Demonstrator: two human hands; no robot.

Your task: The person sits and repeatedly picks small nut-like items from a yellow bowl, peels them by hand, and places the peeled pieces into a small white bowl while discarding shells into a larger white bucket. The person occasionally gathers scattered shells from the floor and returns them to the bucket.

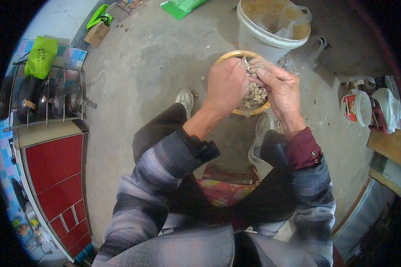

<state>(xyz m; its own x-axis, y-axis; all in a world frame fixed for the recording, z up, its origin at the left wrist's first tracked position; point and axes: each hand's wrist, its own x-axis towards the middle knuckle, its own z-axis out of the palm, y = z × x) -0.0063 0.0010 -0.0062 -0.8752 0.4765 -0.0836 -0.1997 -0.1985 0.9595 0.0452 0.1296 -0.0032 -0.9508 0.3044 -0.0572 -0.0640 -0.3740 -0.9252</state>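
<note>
My left hand [227,80] is curled, with its thumb and forefinger pressed to a cracked peanut pod [253,68] that looks broken at the top. From the other side, the fingertips of my right hand [282,83] grip the same pod; its reddish inside shows slightly. Both hands are close together above a round basket or basin with a yellow-tan rim [242,53]. Inside it lie many unshelled-looking peanuts [255,96], partly hidden by my hands. Whether anything sits inside my left palm cannot be seen.
Just beyond the basin stands a large white plastic bucket [264,48] with a clear bag [302,56] beside it. My shoes [186,100] flank the basin on the concrete floor. At left are a pan rack [46,96] and red cabinet [58,173]; a small bucket [357,108] is at right.
</note>
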